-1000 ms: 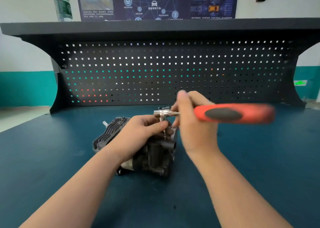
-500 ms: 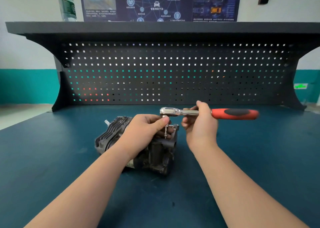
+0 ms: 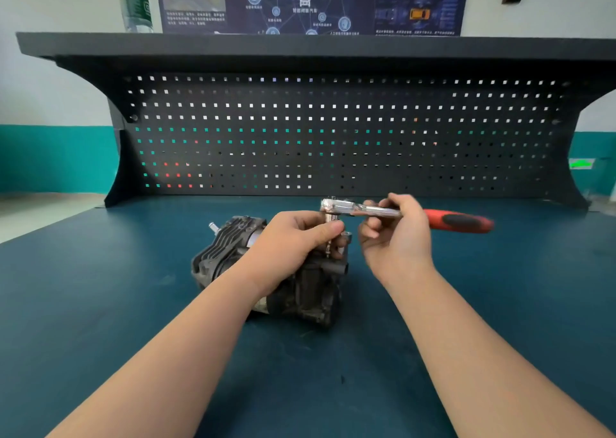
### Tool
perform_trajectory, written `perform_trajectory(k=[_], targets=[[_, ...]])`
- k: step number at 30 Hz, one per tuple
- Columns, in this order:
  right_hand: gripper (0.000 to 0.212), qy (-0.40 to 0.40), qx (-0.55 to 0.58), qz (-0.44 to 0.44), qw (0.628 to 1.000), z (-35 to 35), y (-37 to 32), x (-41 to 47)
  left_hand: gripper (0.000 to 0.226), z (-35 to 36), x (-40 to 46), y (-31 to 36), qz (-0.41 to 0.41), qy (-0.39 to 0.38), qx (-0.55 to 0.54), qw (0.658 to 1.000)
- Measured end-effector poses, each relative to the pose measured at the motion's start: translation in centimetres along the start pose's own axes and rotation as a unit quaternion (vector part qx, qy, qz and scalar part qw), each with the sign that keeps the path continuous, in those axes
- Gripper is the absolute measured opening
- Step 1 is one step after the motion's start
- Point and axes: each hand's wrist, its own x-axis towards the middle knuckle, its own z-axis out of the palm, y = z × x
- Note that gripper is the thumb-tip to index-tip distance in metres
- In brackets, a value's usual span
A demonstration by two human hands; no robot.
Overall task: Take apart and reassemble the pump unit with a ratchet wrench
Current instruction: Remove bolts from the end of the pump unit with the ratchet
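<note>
The ratchet wrench (image 3: 400,212) has swung: 1 second ago its red handle was blurred in motion and level, out to the right; now it is sharp and slopes slightly down to the right. The right hand (image 3: 395,234) has slid from the handle's near end onto the metal shank.

The ratchet wrench (image 3: 400,212) is showing a bright, polished metal head and shank, with a grip of red and black matt plastic or rubber. The pump unit (image 3: 233,254) is presenting dull, dark cast metal with ribbed fins and grimy, rough patches. The bench top (image 3: 100,304) is appearing as a smooth matt teal surface, backed by a matt black perforated metal panel (image 3: 333,131).
</note>
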Motion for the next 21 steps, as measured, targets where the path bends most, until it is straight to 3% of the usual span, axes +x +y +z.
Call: perform_trajectory(k=[2,4,6,8,9,11,13,15,16,18,21], targets=[[0.027,0.016,0.031,0.082,0.996,-0.8,0.2,0.8,0.015,0.1,0.1,-0.1,-0.004,0.014,0.017,1.0],[0.024,0.039,0.028,0.087,0.995,-0.8,0.6,0.9,0.016,0.3,0.0,-0.1,-0.004,0.026,0.029,0.999],[0.021,0.065,-0.02,0.017,0.998,0.0,0.6,0.2,0.016,0.4,0.0,-0.1,-0.006,0.033,0.021,0.999],[0.017,0.059,-0.137,-0.144,0.978,0.9,0.5,-0.8,0.016,0.4,0.0,0.0,-0.007,0.041,0.038,0.998],[0.015,0.035,-0.221,-0.245,0.943,1.3,0.4,-1.6,0.016,0.3,-0.1,0.1,-0.002,0.041,0.063,0.997],[0.015,-0.054,-0.366,-0.42,0.828,1.9,0.6,-3.5,0.016,0.2,-0.2,0.1,0.015,0.036,0.1,0.994],[0.018,-0.128,-0.45,-0.499,0.73,1.8,1.2,-4.8,0.028,-0.1,-0.4,0.1,0.029,0.019,0.087,0.996],[0.022,-0.163,-0.463,-0.518,0.701,1.4,1.7,-5.2,0.029,-0.5,-0.5,0.0,0.028,-0.006,0.042,0.999],[0.023,-0.17,-0.444,-0.505,0.72,1.3,1.6,-5.1,0.019,-0.7,-0.5,0.0,0.023,-0.018,0.018,0.999],[0.021,-0.168,-0.378,-0.428,0.803,1.2,0.8,-4.3,0.015,-0.8,-0.3,-0.2,0.006,-0.032,-0.014,0.999],[0.01,-0.129,-0.257,-0.231,0.929,1.0,-0.5,-2.0,0.014,-0.6,0.1,-0.2,-0.005,-0.01,-0.021,1.0]])
